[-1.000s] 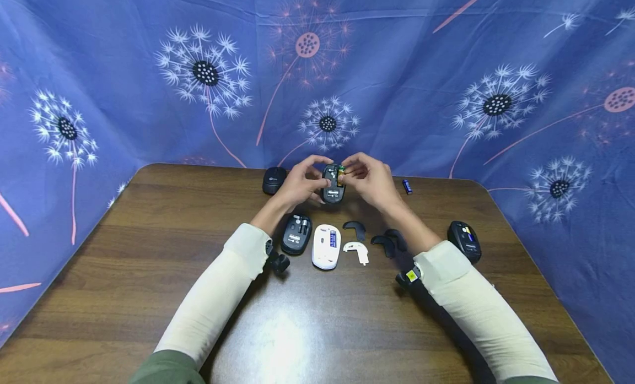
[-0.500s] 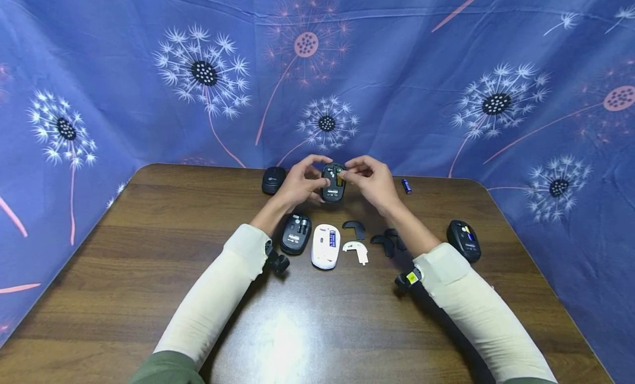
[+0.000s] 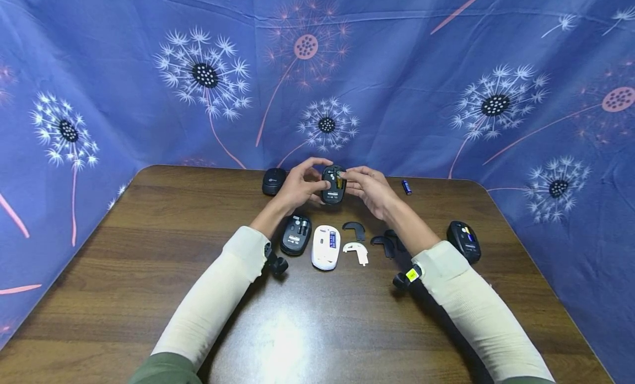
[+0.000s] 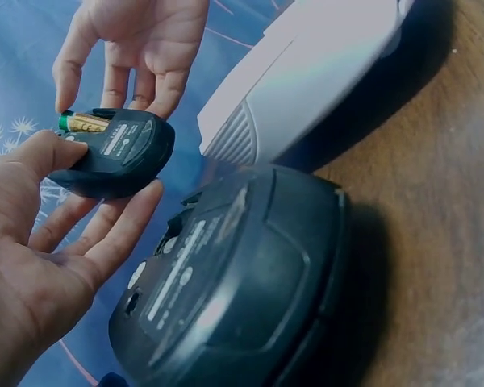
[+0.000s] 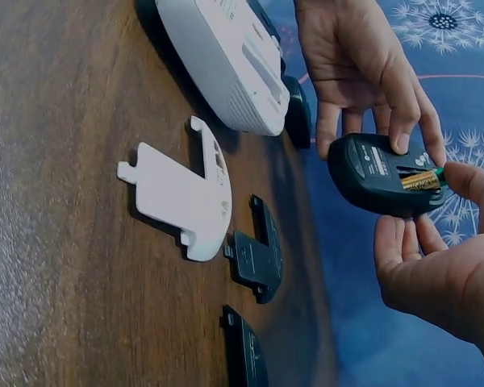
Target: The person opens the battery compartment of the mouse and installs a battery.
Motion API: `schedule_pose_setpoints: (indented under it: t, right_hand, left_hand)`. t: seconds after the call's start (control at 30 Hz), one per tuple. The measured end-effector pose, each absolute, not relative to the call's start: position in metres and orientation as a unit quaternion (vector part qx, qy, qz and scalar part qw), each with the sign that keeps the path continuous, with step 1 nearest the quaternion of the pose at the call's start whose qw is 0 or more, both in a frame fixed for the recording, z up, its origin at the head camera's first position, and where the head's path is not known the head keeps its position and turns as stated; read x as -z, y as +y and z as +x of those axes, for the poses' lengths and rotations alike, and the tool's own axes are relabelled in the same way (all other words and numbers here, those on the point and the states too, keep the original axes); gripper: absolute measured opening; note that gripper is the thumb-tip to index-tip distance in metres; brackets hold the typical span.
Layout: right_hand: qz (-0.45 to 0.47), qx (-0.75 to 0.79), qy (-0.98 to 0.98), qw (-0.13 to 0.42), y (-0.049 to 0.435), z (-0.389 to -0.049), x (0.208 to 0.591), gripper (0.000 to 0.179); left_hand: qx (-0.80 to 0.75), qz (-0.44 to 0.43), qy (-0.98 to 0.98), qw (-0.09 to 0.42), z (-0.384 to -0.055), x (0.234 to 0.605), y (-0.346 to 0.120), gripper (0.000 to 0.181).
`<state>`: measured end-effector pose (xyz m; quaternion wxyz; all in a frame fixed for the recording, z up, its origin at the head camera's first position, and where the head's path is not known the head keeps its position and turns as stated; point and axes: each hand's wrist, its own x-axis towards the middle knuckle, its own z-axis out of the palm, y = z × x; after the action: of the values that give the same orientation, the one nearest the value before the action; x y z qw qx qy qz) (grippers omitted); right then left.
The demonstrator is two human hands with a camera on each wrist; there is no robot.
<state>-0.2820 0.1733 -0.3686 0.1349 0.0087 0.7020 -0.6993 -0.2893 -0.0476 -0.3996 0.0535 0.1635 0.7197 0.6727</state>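
A black computer mouse (image 3: 333,194) is held upside down off the table, its battery slot uncovered. My left hand (image 3: 297,185) grips it by the left side, thumb on the underside and fingers around the edge. A gold AA-style battery (image 5: 420,181) with a green end lies in the slot, that end tipped slightly up in the right wrist view. My right hand (image 3: 373,190) has its thumb on the green end, while its other fingers reach along the mouse's right side. In the left wrist view, the battery (image 4: 87,122) sits just beyond my left thumb.
Below the hands lie an overturned black mouse (image 3: 296,235), an overturned white mouse (image 3: 326,247) and several loose covers, one white (image 3: 356,252). A blue battery (image 3: 407,187) lies back right. More black mice stand back left (image 3: 274,181) and far right (image 3: 463,241). A patterned cloth hangs behind.
The battery has gone from raised in my right fingers to lying in the mouse's slot. My right fingers have straightened and lowered beside the mouse. My left hand holds the mouse as before.
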Motion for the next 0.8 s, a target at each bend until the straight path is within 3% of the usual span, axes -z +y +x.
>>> schedule_pose_setpoints:
  t: [0.57,0.8]
  right_hand:
    - [0.030,0.699,0.706,0.109,0.164,-0.281,0.373,0.016]
    - [-0.006,0.605,0.795,0.043,0.164,-0.279,0.372,0.035]
  left_hand:
    - [-0.646,0.164,0.745,0.024,-0.284,0.398,-0.041,0.051]
    - [-0.657,0.166,0.735,0.026,-0.283,0.395,-0.040,0.053]
